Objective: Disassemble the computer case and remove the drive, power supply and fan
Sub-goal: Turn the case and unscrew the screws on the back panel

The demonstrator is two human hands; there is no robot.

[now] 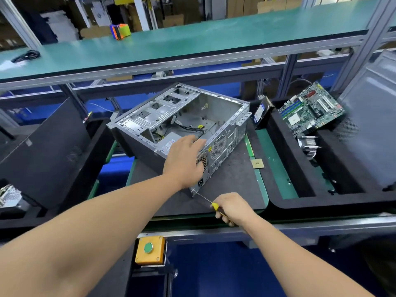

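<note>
Bare-metal computer case (188, 116) lying open on the mat, long axis running near-right to far-left. Left hand (185, 159) pressing flat, fingers spread, over the power supply (169, 144); right hand (232, 207) gripping screwdriver (205, 199), tip meeting the near corner.

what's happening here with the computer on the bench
A person is taking apart an open computer case lying on a dark mat. The left hand rests on the case's near rear corner, while the right hand grips a yellow-handled screwdriver with its tip at the bottom rear corner. The power supply and cables are still inside. A circuit board and a drive already lie off to the right.
</note>
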